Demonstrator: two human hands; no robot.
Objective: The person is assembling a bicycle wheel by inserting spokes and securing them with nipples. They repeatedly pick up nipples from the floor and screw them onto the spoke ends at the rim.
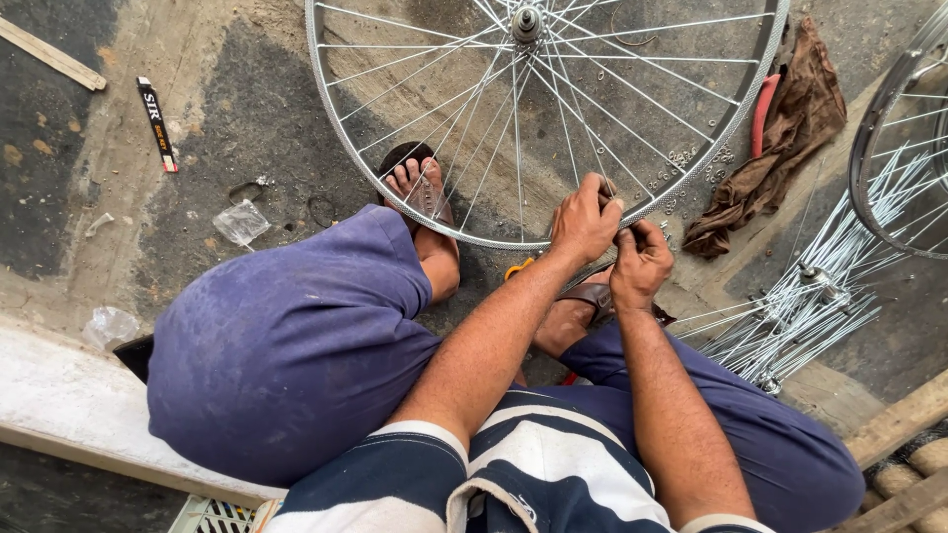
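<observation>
A silver spoked bicycle wheel point(464, 235) lies flat on the concrete floor in front of me, its hub point(526, 20) at the top edge. My left hand point(585, 219) pinches a spoke right at the near edge of the rim. Beside it, my right hand point(641, 263) is closed around something small at the same spot; what it holds is hidden. My knees in blue trousers frame the hands, and one sandalled foot point(415, 183) rests under the spokes.
A brown rag point(780, 148) and a red handle point(763, 114) lie right of the wheel, with small nipples point(696, 173) scattered nearby. A bundle of loose spokes point(800, 311) and a second rim point(889, 148) sit at far right. A dark flat packet point(158, 123) lies at left.
</observation>
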